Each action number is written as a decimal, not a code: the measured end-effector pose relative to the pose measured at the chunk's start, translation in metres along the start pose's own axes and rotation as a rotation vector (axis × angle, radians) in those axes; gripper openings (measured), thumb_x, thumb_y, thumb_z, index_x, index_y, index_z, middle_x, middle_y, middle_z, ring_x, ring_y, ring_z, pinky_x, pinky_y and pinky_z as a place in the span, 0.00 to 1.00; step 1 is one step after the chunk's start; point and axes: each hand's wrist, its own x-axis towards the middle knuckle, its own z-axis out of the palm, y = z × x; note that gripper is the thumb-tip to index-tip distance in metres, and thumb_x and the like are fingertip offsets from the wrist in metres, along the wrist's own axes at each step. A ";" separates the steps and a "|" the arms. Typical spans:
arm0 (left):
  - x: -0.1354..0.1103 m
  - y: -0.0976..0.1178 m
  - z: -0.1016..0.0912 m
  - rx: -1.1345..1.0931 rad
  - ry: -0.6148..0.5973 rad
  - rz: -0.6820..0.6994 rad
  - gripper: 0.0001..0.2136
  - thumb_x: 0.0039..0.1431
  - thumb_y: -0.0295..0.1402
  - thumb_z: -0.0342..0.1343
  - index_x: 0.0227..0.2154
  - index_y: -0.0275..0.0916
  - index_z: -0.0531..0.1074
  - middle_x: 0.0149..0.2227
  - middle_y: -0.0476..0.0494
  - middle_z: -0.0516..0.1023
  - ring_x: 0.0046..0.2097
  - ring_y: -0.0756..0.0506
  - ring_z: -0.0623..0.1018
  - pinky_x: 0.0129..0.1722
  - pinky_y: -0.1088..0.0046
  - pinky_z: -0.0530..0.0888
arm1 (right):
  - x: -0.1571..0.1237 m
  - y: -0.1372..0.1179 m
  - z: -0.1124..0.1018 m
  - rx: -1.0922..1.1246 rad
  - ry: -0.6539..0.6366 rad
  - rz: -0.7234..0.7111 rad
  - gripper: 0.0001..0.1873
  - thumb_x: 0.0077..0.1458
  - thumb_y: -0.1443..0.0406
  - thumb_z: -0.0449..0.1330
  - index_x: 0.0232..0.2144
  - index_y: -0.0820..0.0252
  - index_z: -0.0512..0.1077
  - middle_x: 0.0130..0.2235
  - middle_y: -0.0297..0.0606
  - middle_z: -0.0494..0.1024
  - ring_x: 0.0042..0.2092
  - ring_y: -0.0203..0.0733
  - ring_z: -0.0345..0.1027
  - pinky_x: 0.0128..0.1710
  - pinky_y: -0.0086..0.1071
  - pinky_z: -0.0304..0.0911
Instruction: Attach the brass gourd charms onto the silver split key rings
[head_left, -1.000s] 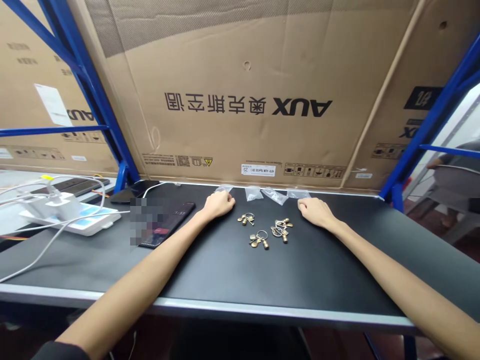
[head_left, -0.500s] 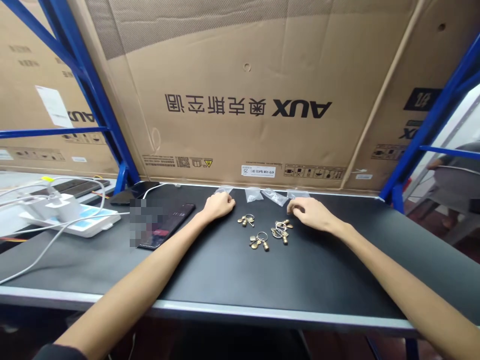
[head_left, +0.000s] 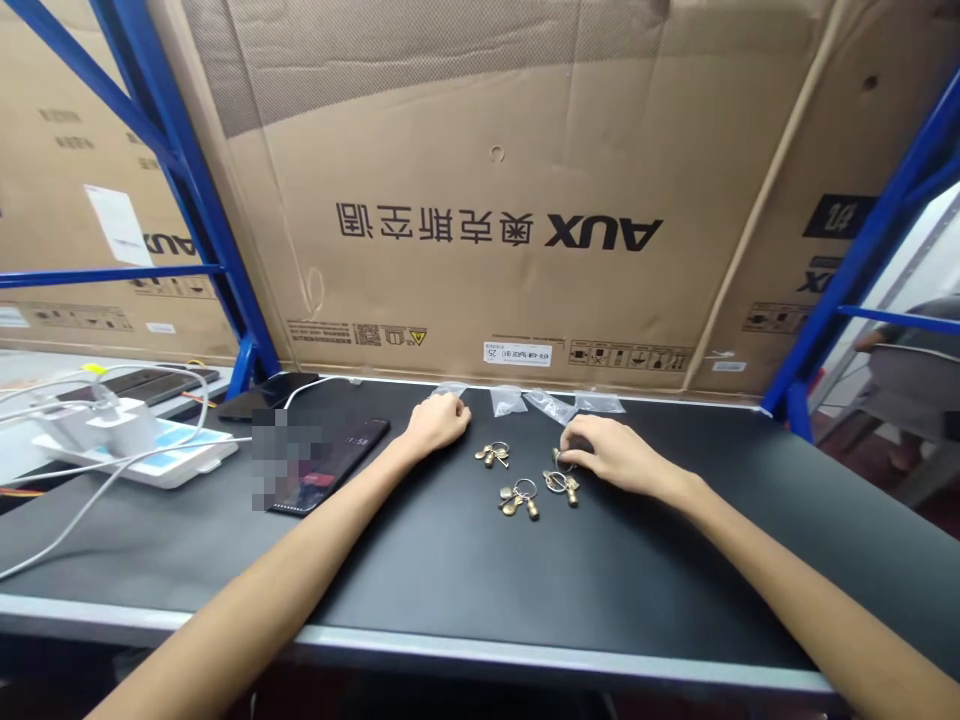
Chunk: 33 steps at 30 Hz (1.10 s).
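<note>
My right hand (head_left: 611, 452) is over a small brass-coloured keychain (head_left: 559, 458), thumb and fingers closed on its ring, part of it hidden beneath them. Touching or just in front of it lies another keychain (head_left: 559, 484) with a ring and brass charms. Two more stand apart to the left: one keychain (head_left: 519, 498) nearer me, one keychain (head_left: 492, 455) farther back. My left hand (head_left: 439, 424) rests on the table left of them, fingers curled in, with nothing visible in it. Behind it a clear plastic bag (head_left: 448, 388) shows partly.
Along the back of the black table (head_left: 420, 580) lie more clear bags (head_left: 551, 407). A phone (head_left: 330, 470) is left of my left forearm. Farther left are a white power strip (head_left: 172, 465) and cables. A large cardboard box (head_left: 450, 290) and blue posts (head_left: 217, 230) stand behind.
My right hand has moved left and toward me, from beside the bags down onto the rear keychain of the right-hand pair. My left hand stays in place. The view has tilted slightly.
</note>
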 end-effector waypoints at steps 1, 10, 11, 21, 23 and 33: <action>-0.001 0.003 -0.002 -0.003 0.018 0.003 0.16 0.64 0.37 0.46 0.25 0.38 0.75 0.35 0.35 0.82 0.42 0.38 0.80 0.40 0.69 0.71 | 0.000 0.000 -0.002 0.027 0.019 0.008 0.09 0.61 0.58 0.59 0.34 0.55 0.76 0.42 0.37 0.80 0.44 0.43 0.72 0.44 0.35 0.64; -0.031 0.053 -0.010 -0.326 0.308 0.359 0.14 0.65 0.35 0.47 0.26 0.38 0.73 0.25 0.48 0.75 0.28 0.48 0.72 0.32 0.72 0.66 | 0.001 -0.006 -0.022 0.311 0.065 0.066 0.10 0.55 0.57 0.64 0.30 0.56 0.80 0.35 0.34 0.83 0.39 0.43 0.75 0.43 0.34 0.66; -0.035 0.057 -0.008 -0.382 0.298 0.411 0.11 0.64 0.33 0.49 0.30 0.39 0.74 0.26 0.48 0.76 0.29 0.48 0.72 0.33 0.73 0.67 | 0.001 -0.006 -0.023 0.307 0.085 0.082 0.10 0.55 0.57 0.64 0.29 0.56 0.80 0.34 0.34 0.83 0.38 0.43 0.76 0.42 0.34 0.66; -0.052 0.078 0.003 -0.666 0.234 0.564 0.08 0.63 0.33 0.57 0.34 0.38 0.81 0.33 0.45 0.81 0.34 0.48 0.76 0.36 0.72 0.72 | 0.004 -0.018 -0.005 0.453 0.222 0.069 0.11 0.56 0.56 0.64 0.34 0.57 0.78 0.35 0.37 0.83 0.38 0.44 0.77 0.42 0.36 0.70; -0.049 0.076 0.002 -0.633 0.296 0.537 0.08 0.64 0.33 0.58 0.36 0.38 0.82 0.34 0.45 0.81 0.33 0.48 0.76 0.36 0.72 0.72 | 0.004 -0.018 -0.005 0.388 0.255 0.085 0.11 0.56 0.58 0.64 0.41 0.56 0.78 0.39 0.37 0.83 0.40 0.43 0.77 0.42 0.36 0.70; -0.049 0.074 -0.005 -0.583 0.362 0.559 0.08 0.66 0.32 0.56 0.40 0.40 0.81 0.37 0.45 0.82 0.36 0.48 0.78 0.39 0.73 0.73 | 0.000 -0.030 0.001 0.350 0.270 -0.035 0.18 0.61 0.57 0.60 0.52 0.54 0.76 0.53 0.40 0.80 0.52 0.46 0.74 0.53 0.41 0.68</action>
